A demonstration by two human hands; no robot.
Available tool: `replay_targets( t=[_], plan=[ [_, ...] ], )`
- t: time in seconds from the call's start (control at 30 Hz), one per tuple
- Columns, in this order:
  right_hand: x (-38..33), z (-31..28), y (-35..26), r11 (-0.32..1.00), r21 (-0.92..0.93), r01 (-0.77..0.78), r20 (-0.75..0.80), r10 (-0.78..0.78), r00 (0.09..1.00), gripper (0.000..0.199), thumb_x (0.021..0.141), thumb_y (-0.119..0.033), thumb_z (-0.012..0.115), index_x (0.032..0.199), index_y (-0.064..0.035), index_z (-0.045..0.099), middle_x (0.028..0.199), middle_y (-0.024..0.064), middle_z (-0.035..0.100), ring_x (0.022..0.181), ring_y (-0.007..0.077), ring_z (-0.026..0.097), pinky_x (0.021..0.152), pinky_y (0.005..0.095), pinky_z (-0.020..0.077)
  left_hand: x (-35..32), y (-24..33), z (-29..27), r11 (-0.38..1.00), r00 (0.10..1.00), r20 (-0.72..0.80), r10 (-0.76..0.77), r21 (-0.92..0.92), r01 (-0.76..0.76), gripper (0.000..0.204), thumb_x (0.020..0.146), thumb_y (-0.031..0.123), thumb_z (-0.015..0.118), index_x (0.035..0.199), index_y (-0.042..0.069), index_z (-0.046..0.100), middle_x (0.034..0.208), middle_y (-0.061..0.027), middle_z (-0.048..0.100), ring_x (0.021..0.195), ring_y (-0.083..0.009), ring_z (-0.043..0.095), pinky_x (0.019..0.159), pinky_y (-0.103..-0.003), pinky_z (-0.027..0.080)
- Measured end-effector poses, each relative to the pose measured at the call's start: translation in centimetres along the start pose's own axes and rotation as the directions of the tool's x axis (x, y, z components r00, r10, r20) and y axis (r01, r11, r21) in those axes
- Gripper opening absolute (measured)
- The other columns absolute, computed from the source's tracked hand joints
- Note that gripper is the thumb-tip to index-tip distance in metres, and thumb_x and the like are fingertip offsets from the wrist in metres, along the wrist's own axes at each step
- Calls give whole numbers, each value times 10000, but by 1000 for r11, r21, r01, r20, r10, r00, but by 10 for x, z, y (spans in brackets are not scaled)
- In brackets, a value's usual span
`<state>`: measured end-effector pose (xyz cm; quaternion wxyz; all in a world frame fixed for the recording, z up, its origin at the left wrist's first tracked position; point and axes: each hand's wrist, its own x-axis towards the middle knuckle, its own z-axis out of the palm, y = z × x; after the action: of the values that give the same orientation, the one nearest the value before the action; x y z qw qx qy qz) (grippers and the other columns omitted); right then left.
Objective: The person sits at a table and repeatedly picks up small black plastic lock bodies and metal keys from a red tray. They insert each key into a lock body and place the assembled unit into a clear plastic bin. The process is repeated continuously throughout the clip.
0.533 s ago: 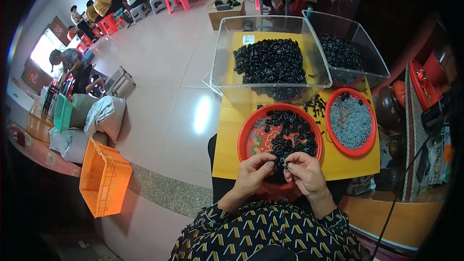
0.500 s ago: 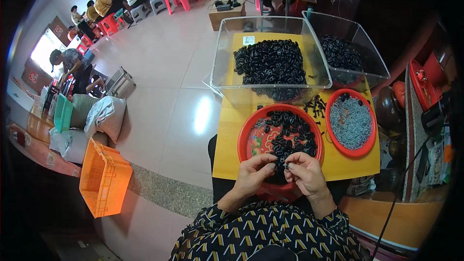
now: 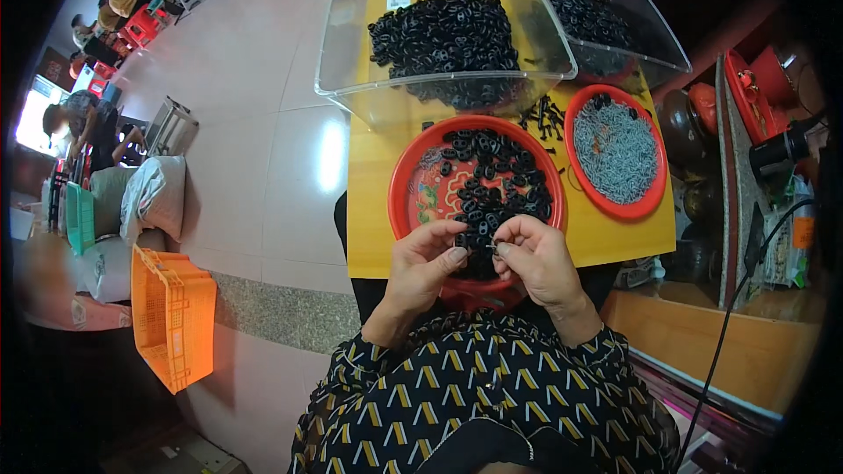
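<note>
A red basin point(image 3: 400, 183) with a patterned floor holds many small black oval plastic pieces point(image 3: 479, 202), each with two holes. My left hand point(image 3: 424, 265) is over its near left rim, thumb and forefinger apart beside the black pieces; I see nothing held between them. Across from it, my right hand point(image 3: 537, 265) pinches a small silvery piece, apparently a screw point(image 3: 493, 247), its fingers partly covering it. To the right, an oval red tray point(image 3: 572, 145) is filled with silvery screws point(image 3: 615, 154), with a few black pieces at its far edge.
Two clear plastic bins point(image 3: 443, 79) point(image 3: 645, 53) of black pieces stand at the back of the yellow board point(image 3: 615, 241). Loose black screws point(image 3: 546, 116) lie between basin and tray. An orange crate point(image 3: 176, 320) and sacks point(image 3: 154, 197) are on the left floor; people sit farther off.
My hands have moved apart, and the left thumb and forefinger have opened. The right hand still pinches the small piece. The whole view has shifted, so the basin and bins appear higher and farther left.
</note>
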<state>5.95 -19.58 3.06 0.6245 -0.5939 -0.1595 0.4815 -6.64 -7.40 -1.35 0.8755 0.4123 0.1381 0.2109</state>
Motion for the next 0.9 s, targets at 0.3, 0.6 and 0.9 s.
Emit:
replay_targets(
  t=[0.3, 0.6, 0.9],
  plan=[
    [1, 9, -3, 998, -38, 56, 0, -56, 998, 122, 789, -6, 564, 904, 14, 527, 764, 21, 550, 601, 60, 543, 514, 181, 453, 0, -1, -2, 998, 1000, 9, -21, -51, 21, 314, 773, 13, 623, 1073, -13, 537, 850, -46, 577, 759, -114, 548, 675, -224, 452],
    [1, 9, -4, 996, -66, 52, 36, -49, 998, 130, 801, -17, 555, 927, 12, 535, 756, 20, 556, 624, 58, 534, 544, 188, 440, -1, -1, 1, 999, 1000, -12, -4, 41, 4, 309, 773, 46, 634, 1060, -16, 540, 826, -53, 576, 723, -124, 542, 648, -241, 443],
    [4, -2, 2, 996, -84, 26, 123, -15, 992, 92, 836, -45, 514, 910, 6, 533, 745, 27, 557, 633, 66, 536, 561, 200, 449, -2, 0, -2, 999, 1000, 14, -25, 39, 24, 311, 770, -31, 608, 1073, -19, 539, 897, -48, 587, 814, -106, 552, 752, -237, 452]
  ],
)
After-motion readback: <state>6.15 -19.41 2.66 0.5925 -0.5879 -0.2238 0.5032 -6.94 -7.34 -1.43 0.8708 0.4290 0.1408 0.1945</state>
